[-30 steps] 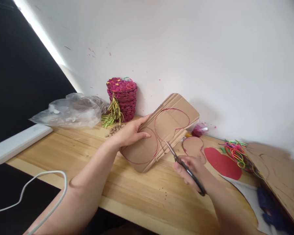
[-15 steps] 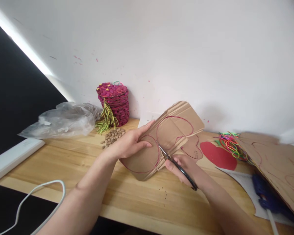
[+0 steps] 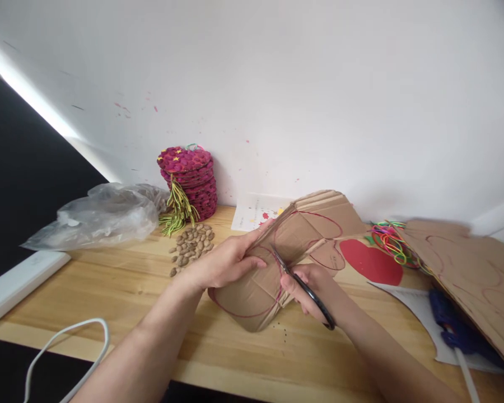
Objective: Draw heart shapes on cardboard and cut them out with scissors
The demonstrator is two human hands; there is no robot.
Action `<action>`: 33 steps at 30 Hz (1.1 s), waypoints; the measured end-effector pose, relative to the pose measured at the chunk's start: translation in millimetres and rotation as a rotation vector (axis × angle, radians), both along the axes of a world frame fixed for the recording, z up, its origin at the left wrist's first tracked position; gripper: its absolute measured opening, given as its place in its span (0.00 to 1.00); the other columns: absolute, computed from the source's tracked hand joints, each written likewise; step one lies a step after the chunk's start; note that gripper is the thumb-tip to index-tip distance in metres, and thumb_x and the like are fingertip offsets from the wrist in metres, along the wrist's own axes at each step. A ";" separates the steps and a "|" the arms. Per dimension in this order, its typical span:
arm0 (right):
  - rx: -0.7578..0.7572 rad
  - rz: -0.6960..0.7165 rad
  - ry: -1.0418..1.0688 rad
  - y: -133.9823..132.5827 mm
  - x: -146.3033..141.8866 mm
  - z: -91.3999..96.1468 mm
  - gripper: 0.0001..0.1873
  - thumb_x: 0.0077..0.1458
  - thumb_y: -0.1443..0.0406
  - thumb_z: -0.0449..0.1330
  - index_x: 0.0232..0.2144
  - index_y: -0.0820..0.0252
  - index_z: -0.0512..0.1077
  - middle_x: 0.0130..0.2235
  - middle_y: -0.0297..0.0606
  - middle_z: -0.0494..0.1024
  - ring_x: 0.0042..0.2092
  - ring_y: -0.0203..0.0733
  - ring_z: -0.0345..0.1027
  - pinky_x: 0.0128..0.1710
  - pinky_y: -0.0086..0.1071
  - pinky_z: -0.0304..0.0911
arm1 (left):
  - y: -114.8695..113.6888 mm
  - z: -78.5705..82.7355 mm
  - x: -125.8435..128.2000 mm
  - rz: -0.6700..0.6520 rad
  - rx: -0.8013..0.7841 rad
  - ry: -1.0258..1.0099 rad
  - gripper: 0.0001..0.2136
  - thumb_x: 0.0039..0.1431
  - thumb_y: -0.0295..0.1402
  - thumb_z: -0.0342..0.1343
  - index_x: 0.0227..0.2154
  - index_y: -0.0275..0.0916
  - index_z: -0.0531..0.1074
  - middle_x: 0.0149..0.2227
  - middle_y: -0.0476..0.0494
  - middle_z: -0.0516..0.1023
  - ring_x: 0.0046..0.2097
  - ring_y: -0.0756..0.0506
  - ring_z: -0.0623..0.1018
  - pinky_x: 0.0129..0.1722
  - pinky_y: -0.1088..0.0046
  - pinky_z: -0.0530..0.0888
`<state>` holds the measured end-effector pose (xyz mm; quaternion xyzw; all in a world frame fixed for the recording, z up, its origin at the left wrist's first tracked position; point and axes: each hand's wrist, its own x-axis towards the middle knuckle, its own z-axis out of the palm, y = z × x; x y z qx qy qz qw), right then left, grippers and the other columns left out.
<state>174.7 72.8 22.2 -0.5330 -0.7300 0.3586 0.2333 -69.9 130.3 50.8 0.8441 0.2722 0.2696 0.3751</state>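
Observation:
My left hand [image 3: 231, 258] grips a brown piece of cardboard [image 3: 250, 294] by its left part, thumb on the near face and fingers behind. Rounded outlines in dark red run across it, and it is creased through the middle. In my right hand [image 3: 311, 285] are scissors [image 3: 306, 289] with black handles, their blades set into the cardboard between two outlines. The blade tips lie close to my left thumb. Behind the cardboard's right side, a smaller cardboard shape [image 3: 330, 256] with a dark red edge lies on the table.
A magenta woven basket [image 3: 191, 182] with a yellow-green tassel stands by the wall, near shells or nuts [image 3: 193, 243] and a plastic bag [image 3: 105, 215]. On the right are a red cutout [image 3: 372, 262], colourful cords [image 3: 392, 240], a blue glue gun [image 3: 449, 324] and more marked cardboard [image 3: 470, 268].
The cardboard has bent more along its middle, and its right part tilts differently. The scissors remain in the cut. The whole view has shifted slightly; a paper with small coloured stars now shows behind.

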 end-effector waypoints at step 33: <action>-0.248 0.020 0.105 -1.1 2.4 -7.4 0.31 0.57 0.36 0.56 0.24 0.56 0.64 0.22 0.33 0.72 0.18 0.38 0.67 0.18 0.29 0.56 | 22.3 -12.0 -7.8 -0.089 -0.129 -0.096 0.42 0.62 0.40 0.63 0.74 0.36 0.50 0.76 0.34 0.53 0.75 0.32 0.56 0.74 0.52 0.51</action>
